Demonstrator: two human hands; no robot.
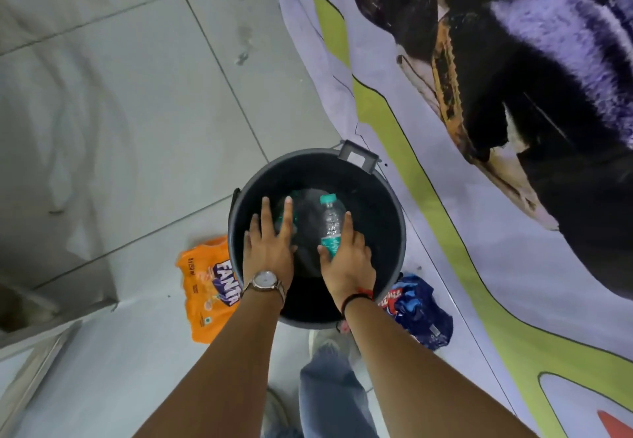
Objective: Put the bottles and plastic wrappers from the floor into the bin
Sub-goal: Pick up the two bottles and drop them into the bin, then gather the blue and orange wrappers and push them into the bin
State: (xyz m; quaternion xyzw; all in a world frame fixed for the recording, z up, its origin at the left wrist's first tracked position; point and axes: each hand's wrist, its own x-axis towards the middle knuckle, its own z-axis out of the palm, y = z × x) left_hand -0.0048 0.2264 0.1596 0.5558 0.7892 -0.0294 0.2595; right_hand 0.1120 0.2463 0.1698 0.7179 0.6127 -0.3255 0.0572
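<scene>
**Q:** Head view — what are the materials and shapes?

**A:** A round, dark grey plastic bin (383, 211) with a smooth wall and a rectangular handle lug at its far rim stands on pale, glossy floor tiles (120, 101). A clear, ribbed plastic bottle (331, 225) with a teal cap and teal label lies over the bin's mouth, cap pointing far. A second clear bottle (286, 213), also with a teal label, shows through the left hand's fingers.

**Q:** How do the hands stand?

**A:** The left hand (269, 249) is spread wide and flat, fingers splayed above the second bottle; whether it touches it cannot be told. The right hand (347, 259) has its thumb and fingers on either side of the first bottle's lower end, loosely; a firm hold cannot be told.

**Q:** Counts?

**A:** Two bottles, both within the bin's rim. Two crumpled wrappers on the floor: an orange Fanta wrapper (205, 290) just left of the bin and a blue wrapper (419, 314) just right of it, near side.

**Q:** What else is around?

**A:** A metal wristwatch (264, 280) on the left wrist, dark and red thread bands (358, 297) on the right. A printed banner (445, 197), lilac and lime with a dark figure, covers the floor to the right. The forearms hide the bin's near rim; a trouser leg (329, 386) and shoe show below.
</scene>
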